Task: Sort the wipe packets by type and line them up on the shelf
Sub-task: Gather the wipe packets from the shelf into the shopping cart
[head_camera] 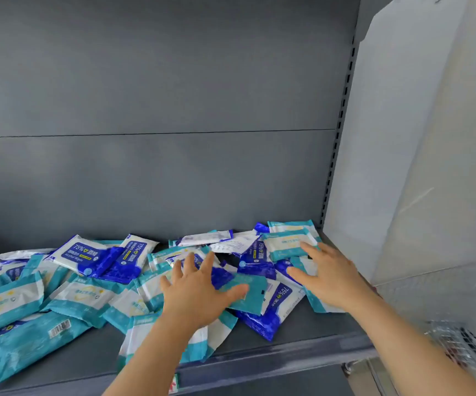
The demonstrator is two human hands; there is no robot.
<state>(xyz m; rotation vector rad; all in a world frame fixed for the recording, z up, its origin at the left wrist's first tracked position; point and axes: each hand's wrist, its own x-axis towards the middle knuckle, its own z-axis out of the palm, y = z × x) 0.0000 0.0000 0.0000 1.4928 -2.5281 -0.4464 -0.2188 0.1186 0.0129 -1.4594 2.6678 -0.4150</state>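
A jumbled heap of wipe packets covers the grey shelf (pixel 311 332). Two kinds are mixed together: teal-and-white packets (pixel 82 295) and dark-blue-and-white "75%" alcohol wipe packets (pixel 82 257). My left hand (pixel 199 292) lies flat with fingers spread on the middle of the heap, its thumb across a teal packet (pixel 252 295). My right hand (pixel 331 277) is spread open over the packets at the right end, fingertips touching a teal packet (pixel 286 247) that lies on top. Neither hand grips anything.
The shelf's grey back panel (pixel 156 110) rises behind the heap. A white side panel (pixel 388 167) closes the shelf on the right, next to a slotted upright (pixel 341 132). A wire basket (pixel 465 344) shows at the lower right. Bare shelf lies along the front right edge.
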